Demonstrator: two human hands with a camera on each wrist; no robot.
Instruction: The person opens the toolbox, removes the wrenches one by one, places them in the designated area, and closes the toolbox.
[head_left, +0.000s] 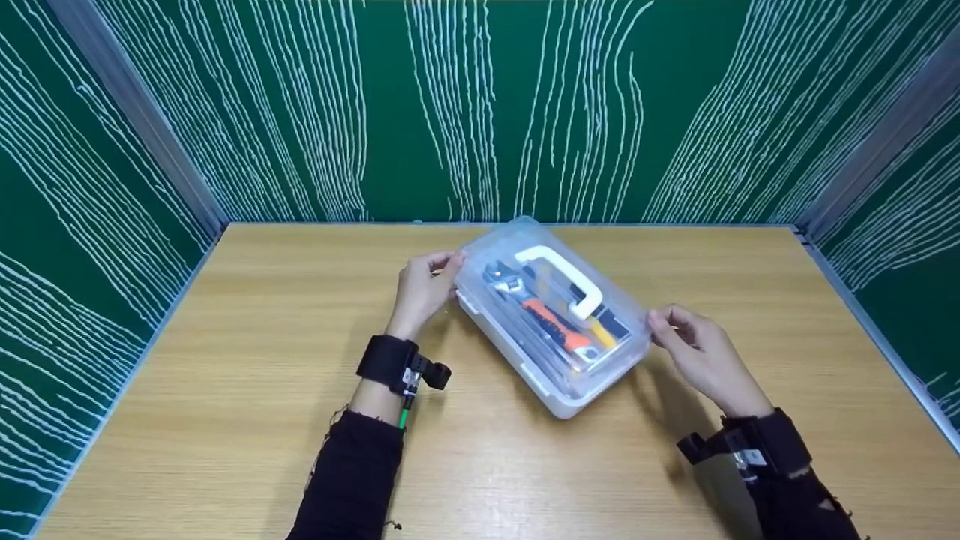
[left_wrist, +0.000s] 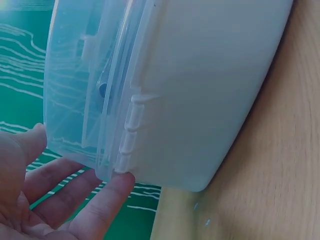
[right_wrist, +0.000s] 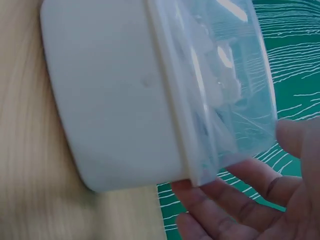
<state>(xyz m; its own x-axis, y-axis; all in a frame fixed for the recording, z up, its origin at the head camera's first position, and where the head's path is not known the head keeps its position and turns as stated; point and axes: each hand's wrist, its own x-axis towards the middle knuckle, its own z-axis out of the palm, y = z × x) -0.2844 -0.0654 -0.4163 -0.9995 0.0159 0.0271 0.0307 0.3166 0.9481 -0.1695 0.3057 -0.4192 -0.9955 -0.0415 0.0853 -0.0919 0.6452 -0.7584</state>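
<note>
A plastic toolbox (head_left: 510,360) with a clear lid and a white carry handle (head_left: 592,296) is at an angle over the table. Through the lid I see an adjustable wrench (head_left: 551,322) with an orange and black grip, and a yellow-handled tool (head_left: 602,332). My left hand (head_left: 420,296) holds the box's far left end, thumb against the lid and fingers at the rim. At the near right end my right hand (head_left: 705,356) grips the lid edge between thumb and fingers. Both wrist views show the white base (left_wrist: 200,95) close to the wood.
The wooden table (head_left: 225,397) is bounded by green panels (head_left: 690,90) with white wavy lines at the back and sides. Metal posts (head_left: 142,112) stand at the back corners. Each wrist wears a black strap (head_left: 386,362) with a small camera.
</note>
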